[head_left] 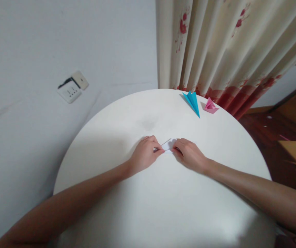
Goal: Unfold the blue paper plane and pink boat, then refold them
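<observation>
Paper (169, 144), hands, blue and pink origami beyond.

Round table (163, 206) plain white; small folded paper (169, 144) at centre also white. Far right: one folded paper piece bright blue (193, 101), its neighbour pink (210, 106). Curtain (227, 44) cream with red floral print, red band at hem; wall (47, 41) pale grey, socket plate (71, 90) white.
</observation>
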